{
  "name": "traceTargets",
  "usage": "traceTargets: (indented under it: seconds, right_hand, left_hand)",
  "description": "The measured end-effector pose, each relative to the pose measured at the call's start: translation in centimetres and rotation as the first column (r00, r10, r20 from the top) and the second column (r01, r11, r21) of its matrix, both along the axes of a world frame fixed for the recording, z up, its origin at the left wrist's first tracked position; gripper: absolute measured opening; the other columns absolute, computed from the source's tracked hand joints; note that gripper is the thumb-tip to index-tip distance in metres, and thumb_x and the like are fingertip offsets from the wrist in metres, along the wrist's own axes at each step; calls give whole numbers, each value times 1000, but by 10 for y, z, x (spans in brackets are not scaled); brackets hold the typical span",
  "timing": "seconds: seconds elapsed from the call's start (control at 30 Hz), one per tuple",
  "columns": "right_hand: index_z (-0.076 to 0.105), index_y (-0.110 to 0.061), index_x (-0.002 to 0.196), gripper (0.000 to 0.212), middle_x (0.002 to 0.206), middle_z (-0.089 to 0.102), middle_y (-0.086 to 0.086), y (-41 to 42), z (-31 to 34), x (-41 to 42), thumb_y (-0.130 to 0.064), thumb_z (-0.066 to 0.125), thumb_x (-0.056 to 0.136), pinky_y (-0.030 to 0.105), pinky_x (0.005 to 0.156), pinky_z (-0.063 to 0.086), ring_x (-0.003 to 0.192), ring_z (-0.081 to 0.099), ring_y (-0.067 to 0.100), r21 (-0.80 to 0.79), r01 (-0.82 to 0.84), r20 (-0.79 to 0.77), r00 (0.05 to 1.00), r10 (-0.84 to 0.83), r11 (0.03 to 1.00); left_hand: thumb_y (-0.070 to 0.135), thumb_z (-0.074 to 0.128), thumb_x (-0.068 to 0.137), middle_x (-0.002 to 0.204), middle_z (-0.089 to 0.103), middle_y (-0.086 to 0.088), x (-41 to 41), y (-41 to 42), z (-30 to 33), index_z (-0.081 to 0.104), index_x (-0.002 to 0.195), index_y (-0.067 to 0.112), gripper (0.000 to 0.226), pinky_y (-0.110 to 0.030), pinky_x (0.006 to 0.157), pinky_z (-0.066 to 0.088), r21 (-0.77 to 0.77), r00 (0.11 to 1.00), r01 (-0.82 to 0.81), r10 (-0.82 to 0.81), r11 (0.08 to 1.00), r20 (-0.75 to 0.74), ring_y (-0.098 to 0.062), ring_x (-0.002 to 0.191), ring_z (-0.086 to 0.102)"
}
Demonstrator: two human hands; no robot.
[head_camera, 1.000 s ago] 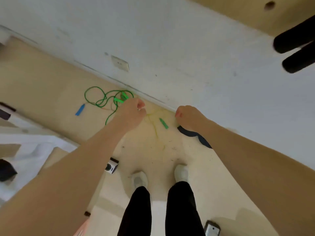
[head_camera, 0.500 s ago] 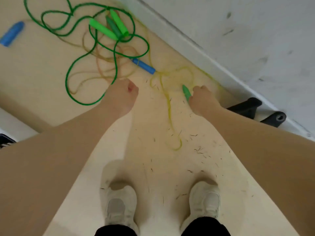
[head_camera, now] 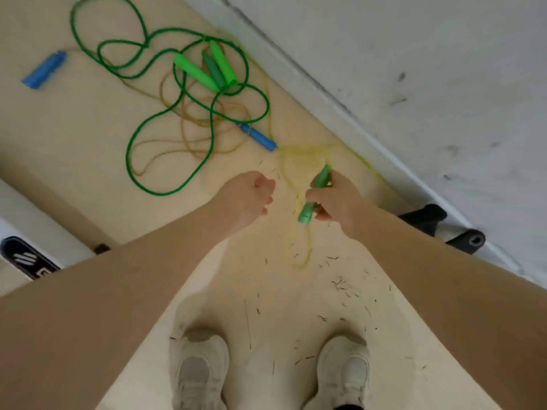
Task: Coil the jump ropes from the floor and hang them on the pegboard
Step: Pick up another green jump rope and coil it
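Observation:
My right hand point(head_camera: 336, 199) grips a green handle point(head_camera: 314, 196) of a thin yellow jump rope point(head_camera: 299, 155) whose cord loops on the floor under both hands. My left hand point(head_camera: 247, 193) is a closed fist beside it, with nothing visible in it. Further away lies a green jump rope point(head_camera: 139, 143) in loose loops with its bright green handles point(head_camera: 207, 69) bunched together. A brownish rope point(head_camera: 189, 134) with blue handles point(head_camera: 257, 137) point(head_camera: 44, 71) is tangled under the green one. The pegboard is out of view.
A white wall with a skirting board point(head_camera: 355, 113) runs diagonally on the right. Black equipment feet point(head_camera: 444, 226) rest by the wall. A white frame and black object point(head_camera: 26, 258) sit at left. My white shoes point(head_camera: 201, 374) stand on the littered beige floor.
My right hand has lifted the green handle off the floor and now holds it nearly upright. My left fist has moved right, closer to it. The view has come nearer to the floor.

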State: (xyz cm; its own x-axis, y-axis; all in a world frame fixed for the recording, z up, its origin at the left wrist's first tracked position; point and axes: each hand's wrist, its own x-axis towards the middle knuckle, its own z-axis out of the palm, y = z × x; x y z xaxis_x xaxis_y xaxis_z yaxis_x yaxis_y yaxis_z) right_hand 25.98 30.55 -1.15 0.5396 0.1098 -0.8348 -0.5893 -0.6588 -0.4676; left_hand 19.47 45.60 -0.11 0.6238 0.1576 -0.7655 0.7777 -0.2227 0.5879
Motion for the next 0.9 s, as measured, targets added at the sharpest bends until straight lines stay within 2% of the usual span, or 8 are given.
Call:
traceTargets:
  seconds: [0.07, 0.13, 0.3, 0.47, 0.57, 0.7, 0.8, 0.9]
  right_hand:
    - [52, -13, 89, 23, 78, 56, 8, 8, 52, 1, 5, 61, 79, 22, 58, 52, 63, 56, 17, 205, 34, -98, 995, -14, 978]
    - [55, -10, 84, 22, 77, 57, 11, 12, 101, 3, 10, 62, 78, 29, 69, 53, 71, 59, 21, 337, -112, -91, 984, 151, 935]
    - [63, -3, 92, 14, 82, 64, 9, 23, 226, 2, 2, 65, 79, 16, 64, 53, 69, 61, 10, 312, -440, -8, 885, 466, 842]
    - [67, -22, 84, 14, 88, 63, -6, 28, 363, -6, -9, 66, 81, 21, 70, 50, 70, 55, 4, 256, -634, 40, 761, 648, 730]
    - [66, -21, 93, 11, 92, 67, -7, 20, 448, -15, -27, 57, 91, 23, 71, 48, 78, 62, 7, 263, -550, 48, 828, 559, 792]
    - [67, -21, 85, 29, 88, 68, -8, -2, 548, -32, -32, 44, 97, 22, 65, 45, 76, 62, 9, 185, -388, 127, 921, 369, 903]
    - [67, -17, 86, 38, 92, 69, -2, -18, 606, -56, -37, 38, 99, 22, 61, 41, 69, 61, 10, 305, -173, 127, 982, 140, 937]
    - [67, -13, 87, 37, 88, 66, 2, -36, 646, -89, -35, 40, 99, 22, 54, 38, 60, 57, 13, 404, 71, 64, 992, -106, 912]
  left_hand:
    - [39, 32, 99, 97, 63, -7, 11, -10, 41, 59, 100, 9, 40, -29, 73, 44, -143, 990, -136, 132, 980, -41, -20, 83, 58]
    - [48, 25, 98, 96, 67, -7, 20, -16, 83, 64, 96, 9, 55, -35, 85, 45, -251, 970, -242, 235, 937, -58, -21, 90, 60]
    - [50, 37, 95, 83, 63, -2, 35, -20, 203, 61, 80, 16, 44, -23, 60, 44, -351, 942, -330, 329, 876, -65, -14, 64, 55]
    - [38, 46, 96, 87, 67, -4, 38, -2, 333, 61, 93, 14, 29, -29, 72, 49, -590, 930, -336, 358, 734, -85, -17, 73, 62]
    - [25, 52, 94, 65, 54, 1, 39, 2, 410, 54, 79, 16, 17, -22, 55, 43, -586, 918, -314, 397, 747, 14, -11, 54, 51]
    - [30, 48, 96, 38, 26, 10, 29, -12, 508, 34, 67, 19, 34, -19, 34, 19, -498, 941, -240, 326, 833, 92, -6, 31, 20]
    - [44, 45, 94, 44, 28, 7, 9, -26, 566, 48, 79, 15, 33, -21, 40, 23, -477, 970, -111, 200, 872, 139, -9, 36, 24]
    - [61, 41, 88, 70, 48, -1, -18, -45, 606, 57, 92, 17, 47, -32, 69, 46, -523, 977, 20, 94, 852, 191, -16, 62, 49]
